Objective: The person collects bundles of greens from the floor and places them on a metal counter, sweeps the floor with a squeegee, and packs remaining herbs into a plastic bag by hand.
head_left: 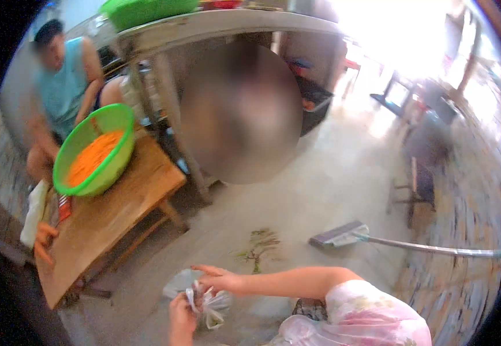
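A clear plastic bag (219, 310) hangs low in the view, its top gathered between my two hands. My left hand (182, 314) comes up from the bottom edge with its fingers closed on the bag's gathered neck. Reaching in from the right, my right hand (219, 281) pinches the same part of the bag, one finger stretched out to the left. What lies inside the bag is too blurred to make out.
A wooden bench (112, 216) at the left bears a green basin (124, 151) of shredded orange food. A person (63, 86) sits behind it. Carrots (44, 242) lie on the bench's left end. A broom (343, 234) rests on the floor at the right.
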{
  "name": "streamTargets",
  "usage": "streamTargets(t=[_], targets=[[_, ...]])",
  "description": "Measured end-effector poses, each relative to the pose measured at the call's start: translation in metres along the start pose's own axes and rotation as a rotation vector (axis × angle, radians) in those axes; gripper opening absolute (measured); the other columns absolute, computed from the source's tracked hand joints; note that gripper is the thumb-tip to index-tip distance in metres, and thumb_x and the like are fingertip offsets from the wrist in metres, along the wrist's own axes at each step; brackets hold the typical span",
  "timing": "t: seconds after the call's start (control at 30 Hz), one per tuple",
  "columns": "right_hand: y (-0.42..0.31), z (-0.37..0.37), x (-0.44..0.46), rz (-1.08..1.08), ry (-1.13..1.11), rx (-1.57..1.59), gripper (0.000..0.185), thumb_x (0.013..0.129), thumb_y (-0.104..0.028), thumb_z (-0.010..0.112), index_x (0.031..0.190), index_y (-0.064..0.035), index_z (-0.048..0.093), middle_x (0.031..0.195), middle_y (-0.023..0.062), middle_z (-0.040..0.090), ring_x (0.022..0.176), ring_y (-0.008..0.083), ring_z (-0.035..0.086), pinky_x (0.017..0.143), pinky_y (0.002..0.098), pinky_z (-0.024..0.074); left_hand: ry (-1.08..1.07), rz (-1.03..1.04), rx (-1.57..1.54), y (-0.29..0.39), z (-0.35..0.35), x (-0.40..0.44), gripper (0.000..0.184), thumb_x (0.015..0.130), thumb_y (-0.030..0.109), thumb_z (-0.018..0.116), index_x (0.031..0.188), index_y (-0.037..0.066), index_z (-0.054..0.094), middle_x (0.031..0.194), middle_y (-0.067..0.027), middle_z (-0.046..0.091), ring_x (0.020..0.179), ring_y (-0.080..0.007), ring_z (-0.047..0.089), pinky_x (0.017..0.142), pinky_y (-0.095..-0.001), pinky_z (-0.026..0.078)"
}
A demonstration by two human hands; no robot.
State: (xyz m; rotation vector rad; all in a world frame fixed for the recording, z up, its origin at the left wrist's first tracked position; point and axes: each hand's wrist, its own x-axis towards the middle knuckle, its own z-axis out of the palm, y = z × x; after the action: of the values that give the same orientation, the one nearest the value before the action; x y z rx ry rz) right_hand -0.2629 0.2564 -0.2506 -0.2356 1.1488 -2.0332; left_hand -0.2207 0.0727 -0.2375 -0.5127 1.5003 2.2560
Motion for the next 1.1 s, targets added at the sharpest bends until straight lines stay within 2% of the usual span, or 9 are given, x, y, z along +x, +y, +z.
streamTargets(t=[0.17,0.33,0.63,0.77,0.83,0.87,0.97,1.0,1.1], targets=[[-0.008,0.010,0.005,-0.108,-0.081,-0.318,0.062,0.084,-0.023,0.049,0.135,-0.0093,0.017,0.111,0.0080,0.050,0.102,0.0161,0.044,0.086,0.0317,0.0356,0.134,0.004,0.225,0.006,0.002,-0.005,0.021,0.077,0.003,0.052,0.098,0.000,0.056,0.085,-0.0061,0.058,0.071,-0.0138,0.055,0.059,-0.0261,0.045],[-0.025,0.022,-0.003,-0.185,-0.199,-0.774,0.065,0.082,-0.021,0.053,0.134,-0.0080,0.017,0.106,0.0115,0.053,0.095,0.0214,0.049,0.083,0.0334,0.0381,-0.180,-0.037,0.128,-0.001,-0.013,0.000,0.035,0.079,0.004,0.052,0.114,0.003,0.045,0.101,-0.0070,0.055,0.087,-0.0146,0.055,0.069,-0.0263,0.046],[-0.008,0.037,0.001,-0.455,-0.256,-1.299,0.067,0.078,-0.013,0.053,0.134,-0.0065,0.017,0.109,0.0191,0.049,0.098,0.0356,0.047,0.086,0.0409,0.0379,-0.277,0.174,0.537,0.001,-0.032,-0.001,0.041,0.078,0.003,0.052,0.117,0.002,0.040,0.103,-0.0076,0.054,0.093,-0.0178,0.053,0.080,-0.0291,0.043],[-0.011,0.040,-0.001,-0.401,-0.275,-1.338,0.069,0.077,-0.012,0.053,0.134,-0.0059,0.014,0.109,0.0219,0.049,0.100,0.0359,0.047,0.087,0.0416,0.0374,-0.128,0.184,1.172,-0.009,-0.030,0.004,0.042,0.072,0.008,0.057,0.110,0.003,0.042,0.095,-0.0138,0.056,0.088,-0.0268,0.055,0.077,-0.0342,0.043],[-0.002,0.034,0.003,-0.407,-0.248,-1.384,0.066,0.078,-0.012,0.052,0.133,-0.0072,0.016,0.100,0.0226,0.052,0.091,0.0373,0.051,0.079,0.0426,0.0415,-0.038,0.231,1.404,-0.010,-0.024,0.002,0.041,0.069,0.009,0.059,0.107,0.003,0.043,0.091,-0.0168,0.056,0.085,-0.0314,0.055,0.075,-0.0360,0.043],[0.003,0.031,0.004,-0.411,-0.235,-1.408,0.065,0.078,-0.013,0.052,0.133,-0.0078,0.017,0.096,0.0229,0.054,0.086,0.0381,0.052,0.074,0.0431,0.0436,0.023,0.273,1.322,-0.011,-0.028,0.005,0.039,0.069,0.008,0.058,0.105,0.003,0.044,0.090,-0.0172,0.056,0.084,-0.0323,0.055,0.074,-0.0367,0.044],[0.017,0.027,-0.006,0.126,-0.269,-1.571,0.069,0.079,-0.016,0.051,0.134,-0.0123,0.011,0.087,0.0241,0.057,0.080,0.0398,0.057,0.071,0.0450,0.0456,0.289,0.360,1.081,-0.001,-0.051,0.010,0.034,0.069,0.006,0.055,0.101,0.002,0.044,0.086,-0.0166,0.057,0.081,-0.0328,0.055,0.071,-0.0384,0.044],[0.020,0.028,-0.010,0.087,-0.285,-1.525,0.069,0.079,-0.018,0.051,0.135,-0.0137,0.011,0.085,0.0238,0.058,0.077,0.0401,0.057,0.069,0.0454,0.0460,0.435,0.369,1.007,0.013,-0.057,0.007,0.033,0.069,0.006,0.055,0.101,0.003,0.045,0.085,-0.0152,0.057,0.080,-0.0314,0.056,0.070,-0.0385,0.044],[0.018,0.037,-0.018,-0.019,-0.296,-1.394,0.068,0.080,-0.022,0.050,0.135,-0.0161,0.010,0.081,0.0232,0.059,0.070,0.0402,0.058,0.064,0.0468,0.0468,0.500,0.218,0.667,-0.008,-0.097,0.033,0.030,0.069,0.010,0.055,0.097,0.005,0.046,0.089,-0.0138,0.058,0.081,-0.0305,0.056,0.070,-0.0355,0.044]])
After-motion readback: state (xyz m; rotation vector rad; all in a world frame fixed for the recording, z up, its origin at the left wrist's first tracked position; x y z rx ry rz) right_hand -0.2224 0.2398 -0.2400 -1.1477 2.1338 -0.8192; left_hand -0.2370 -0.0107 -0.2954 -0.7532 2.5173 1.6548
